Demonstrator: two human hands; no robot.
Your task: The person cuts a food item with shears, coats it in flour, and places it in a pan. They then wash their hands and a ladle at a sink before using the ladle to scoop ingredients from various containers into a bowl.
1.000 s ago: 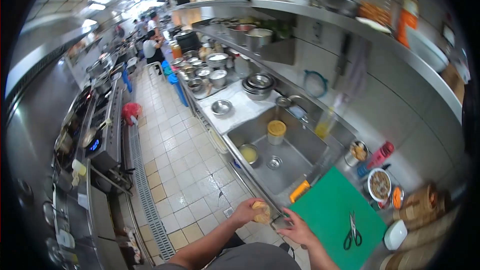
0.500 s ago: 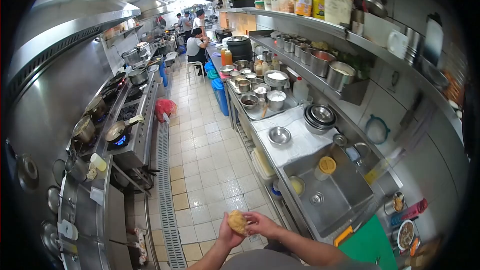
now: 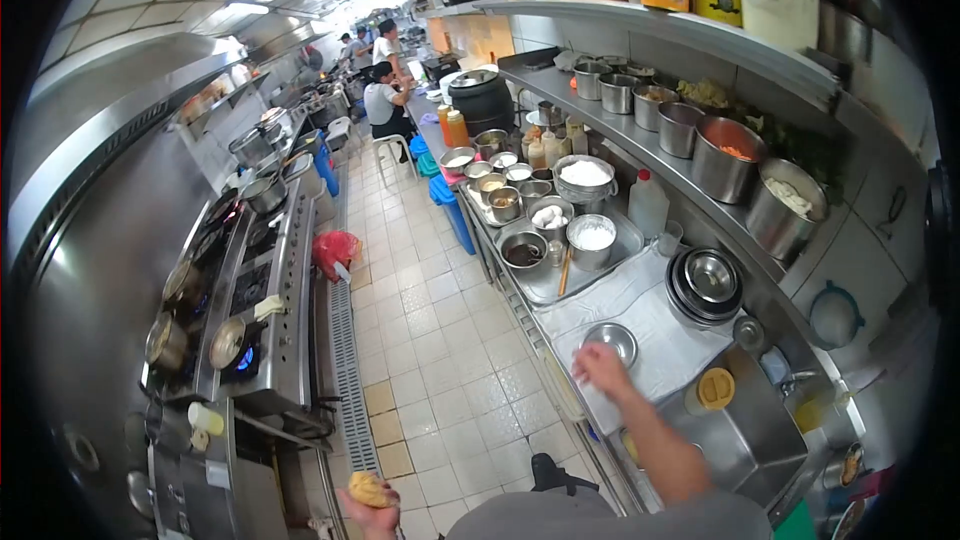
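At the bottom of the view, my left hand [image 3: 370, 520] is closed around a rough, golden-yellow ball-shaped lump [image 3: 369, 489], holding it low over the tiled floor. My right arm stretches forward over the sink's near side. At its end my right hand [image 3: 602, 370] is slightly blurred, its fingers bent downward, and it overlaps the left edge of a small steel bowl [image 3: 618, 339]. This bowl rests on a white cloth [image 3: 560, 318] spread over the counter. Behind it to the right stands a stack of metal bowls [image 3: 707, 282].
A tray [image 3: 628, 243] with several filled bowls lies farther along the counter. A yellow-lidded jar [image 3: 713, 390] stands in the sink [image 3: 765, 432]. Left of the aisle, a pan [image 3: 230, 342] sits by a lit burner. A person [image 3: 385, 105] sits on a stool ahead; others stand beyond.
My right hand has left the lump and moved forward and right to the steel bowl. My left hand has carried the lump down and left. The view has shifted toward the counter.
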